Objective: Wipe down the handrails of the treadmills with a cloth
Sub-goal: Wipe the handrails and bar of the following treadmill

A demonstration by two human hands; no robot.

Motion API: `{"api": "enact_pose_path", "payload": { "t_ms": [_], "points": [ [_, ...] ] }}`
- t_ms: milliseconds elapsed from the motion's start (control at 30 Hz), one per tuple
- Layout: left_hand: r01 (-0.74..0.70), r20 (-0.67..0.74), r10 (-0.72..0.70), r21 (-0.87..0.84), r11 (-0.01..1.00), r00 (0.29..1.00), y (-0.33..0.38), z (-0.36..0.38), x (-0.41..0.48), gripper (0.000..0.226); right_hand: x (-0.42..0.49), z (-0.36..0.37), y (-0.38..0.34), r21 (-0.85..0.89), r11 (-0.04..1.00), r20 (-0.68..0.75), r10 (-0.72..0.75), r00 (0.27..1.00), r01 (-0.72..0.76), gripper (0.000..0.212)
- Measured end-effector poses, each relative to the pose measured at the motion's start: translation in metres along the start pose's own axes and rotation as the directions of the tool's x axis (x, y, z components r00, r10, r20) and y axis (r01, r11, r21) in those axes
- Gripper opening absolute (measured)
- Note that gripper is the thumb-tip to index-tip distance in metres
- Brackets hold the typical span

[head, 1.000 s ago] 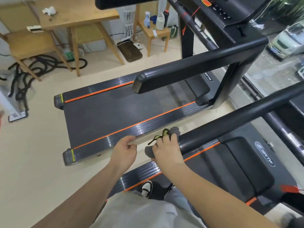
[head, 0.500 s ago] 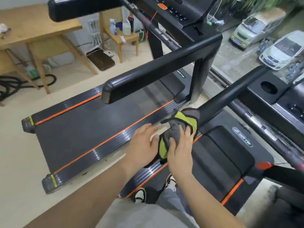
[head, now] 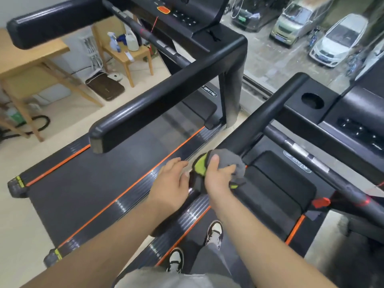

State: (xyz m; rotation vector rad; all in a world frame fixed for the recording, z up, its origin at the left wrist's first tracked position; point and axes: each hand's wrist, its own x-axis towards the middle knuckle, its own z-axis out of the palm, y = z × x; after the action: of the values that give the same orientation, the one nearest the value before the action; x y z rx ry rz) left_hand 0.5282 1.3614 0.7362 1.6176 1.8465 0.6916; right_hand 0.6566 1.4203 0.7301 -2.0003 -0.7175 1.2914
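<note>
cloth (head: 228,161) now bunched, wrapping handrail (head: 259,125) end

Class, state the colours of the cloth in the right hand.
The cloth is grey with yellow-green patches, shown best in the head view.

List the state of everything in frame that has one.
cloth: bunched over the near handrail's end, gripped.
right hand: grips the cloth.
left hand: open, beside the cloth, holding nothing.
near handrail: end covered by the cloth, the rest bare.
far handrail: untouched.
cup holder: empty.
</note>
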Motion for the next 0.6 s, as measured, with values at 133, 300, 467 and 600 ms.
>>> {"api": "enact_pose_path", "payload": {
  "t_ms": [133, 300, 467, 600],
  "points": [
    [0.009, 0.026, -0.009, -0.009, 1.0, 1.0, 0.014, 0.003, 0.01, 0.047, 0.084, -0.035, -0.049, 0.024, 1.0, -0.081, 0.006, 0.997, -0.004, 0.088],
    [-0.022, 0.037, 0.023, -0.026, 0.999, 0.999, 0.023, 0.009, 0.017, 0.046, 0.099, -0.042, -0.052, 0.019, 1.0, -0.072, -0.02, 0.997, 0.021, 0.082],
    [-0.037, 0.058, 0.041, -0.061, 0.997, 0.997, 0.023, 0.014, 0.018, 0.041, 0.017, -0.01, 0.006, -0.005, 0.986, -0.022, -0.166, 0.986, 0.165, 0.081],
    [-0.052, 0.051, 0.056, -0.07, 0.996, 0.997, 0.023, 0.014, 0.027, 0.063, -0.023, 0.002, 0.051, 0.001, 0.998, 0.138, -0.06, 0.989, 0.061, 0.083]
  ]
}}
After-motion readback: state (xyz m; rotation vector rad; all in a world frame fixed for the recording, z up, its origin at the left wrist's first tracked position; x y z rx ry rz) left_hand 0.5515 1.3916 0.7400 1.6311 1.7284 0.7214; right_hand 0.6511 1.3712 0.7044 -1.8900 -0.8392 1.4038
